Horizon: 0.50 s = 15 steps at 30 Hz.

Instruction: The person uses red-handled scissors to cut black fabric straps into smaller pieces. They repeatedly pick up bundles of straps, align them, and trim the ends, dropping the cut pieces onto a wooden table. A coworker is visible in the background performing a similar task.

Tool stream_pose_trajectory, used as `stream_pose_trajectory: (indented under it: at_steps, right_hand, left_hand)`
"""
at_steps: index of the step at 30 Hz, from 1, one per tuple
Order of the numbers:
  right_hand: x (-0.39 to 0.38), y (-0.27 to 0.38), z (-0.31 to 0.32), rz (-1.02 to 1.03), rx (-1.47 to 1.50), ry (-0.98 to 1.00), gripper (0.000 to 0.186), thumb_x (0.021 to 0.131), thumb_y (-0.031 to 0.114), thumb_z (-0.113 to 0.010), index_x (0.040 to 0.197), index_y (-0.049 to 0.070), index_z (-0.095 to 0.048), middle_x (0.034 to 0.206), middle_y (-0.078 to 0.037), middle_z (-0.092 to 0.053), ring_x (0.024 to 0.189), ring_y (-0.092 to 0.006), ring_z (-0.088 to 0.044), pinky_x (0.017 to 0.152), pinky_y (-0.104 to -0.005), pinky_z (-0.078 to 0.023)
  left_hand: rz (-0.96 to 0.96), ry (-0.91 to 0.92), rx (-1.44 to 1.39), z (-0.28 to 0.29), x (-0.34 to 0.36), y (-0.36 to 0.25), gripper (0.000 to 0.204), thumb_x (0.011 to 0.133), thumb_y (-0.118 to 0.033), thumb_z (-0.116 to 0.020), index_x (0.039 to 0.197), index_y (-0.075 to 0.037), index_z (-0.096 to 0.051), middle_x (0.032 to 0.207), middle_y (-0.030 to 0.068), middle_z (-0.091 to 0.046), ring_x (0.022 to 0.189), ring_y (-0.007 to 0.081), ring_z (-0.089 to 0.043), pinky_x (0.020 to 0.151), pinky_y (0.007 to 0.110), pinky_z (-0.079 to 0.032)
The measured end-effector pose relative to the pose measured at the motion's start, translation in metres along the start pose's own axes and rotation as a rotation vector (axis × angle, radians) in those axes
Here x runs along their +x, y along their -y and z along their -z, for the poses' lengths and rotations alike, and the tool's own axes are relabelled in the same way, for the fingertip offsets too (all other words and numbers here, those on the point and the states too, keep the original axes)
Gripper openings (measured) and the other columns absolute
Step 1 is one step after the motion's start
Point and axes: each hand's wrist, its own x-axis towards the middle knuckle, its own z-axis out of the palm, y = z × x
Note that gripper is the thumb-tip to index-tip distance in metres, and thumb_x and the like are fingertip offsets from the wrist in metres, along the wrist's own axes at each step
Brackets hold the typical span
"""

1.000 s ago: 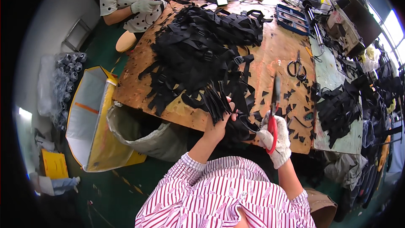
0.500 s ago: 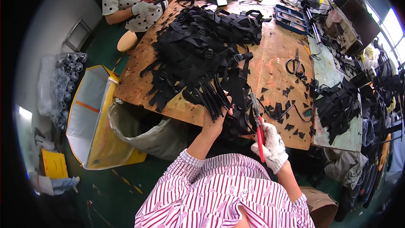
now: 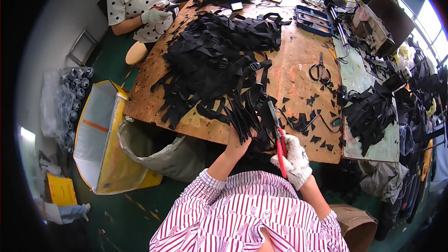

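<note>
My bare left hand (image 3: 239,141) is closed around a bundle of black webbing straps (image 3: 242,117), whose ends fan upward over the table's near edge. Just right of it, my right hand (image 3: 296,162), in a white knitted glove, grips red-handled scissors (image 3: 281,145) with the blades pointing up and away. The blades lie close to the bundle; whether they touch a strap I cannot tell. Beyond both hands spreads a large tangled heap of black straps (image 3: 210,60), some with plastic buckles.
Small black offcuts (image 3: 315,138) and black-handled scissors (image 3: 320,71) lie on the wooden table (image 3: 294,74). A blue tray (image 3: 314,20) is farther back. More straps (image 3: 368,119) rest at right. A grey sack (image 3: 163,156) hangs below the front edge. Across the left corner works another person (image 3: 140,9).
My left hand with the strap bundle has shifted slightly right and down in view. The scissors have tilted a little more leftward. The other person's hand now reaches to the far strap pile.
</note>
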Motion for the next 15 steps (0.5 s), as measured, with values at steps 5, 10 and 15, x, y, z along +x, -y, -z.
stream_pose_trajectory:
  at_steps: [5,10,15]
  right_hand:
    - [-0.003,-0.016,-0.013,-0.203,0.302,0.015,0.048,0.070,0.007,-0.067,0.111,0.000,-0.043,0.080,-0.005,-0.053,0.069,-0.0156,-0.055,0.067,-0.0288,-0.047]
    - [0.001,-0.012,-0.006,-0.082,0.165,0.033,0.044,0.071,0.008,-0.066,0.108,0.000,-0.044,0.079,-0.004,-0.053,0.068,-0.0137,-0.054,0.064,-0.0272,-0.046]
    - [0.003,-0.014,-0.006,-0.044,0.109,0.023,0.043,0.072,0.011,-0.067,0.107,0.001,-0.044,0.081,-0.005,-0.053,0.068,-0.0145,-0.054,0.064,-0.0277,-0.046]
  left_hand:
    - [0.076,-0.076,-0.237,-0.001,0.002,0.009,0.026,0.090,-0.015,-0.059,0.111,-0.004,-0.048,0.074,-0.0030,-0.046,0.060,0.0054,-0.042,0.055,0.020,-0.035]
    - [0.142,-0.040,-0.339,0.011,-0.003,0.014,0.028,0.091,-0.014,-0.057,0.117,-0.007,-0.048,0.086,0.0002,-0.053,0.072,0.0085,-0.052,0.062,0.021,-0.042]
    - [0.197,-0.008,-0.681,0.010,-0.004,0.021,0.027,0.096,-0.024,-0.045,0.115,-0.005,-0.051,0.105,0.0020,-0.058,0.096,0.0119,-0.058,0.086,0.026,-0.048]
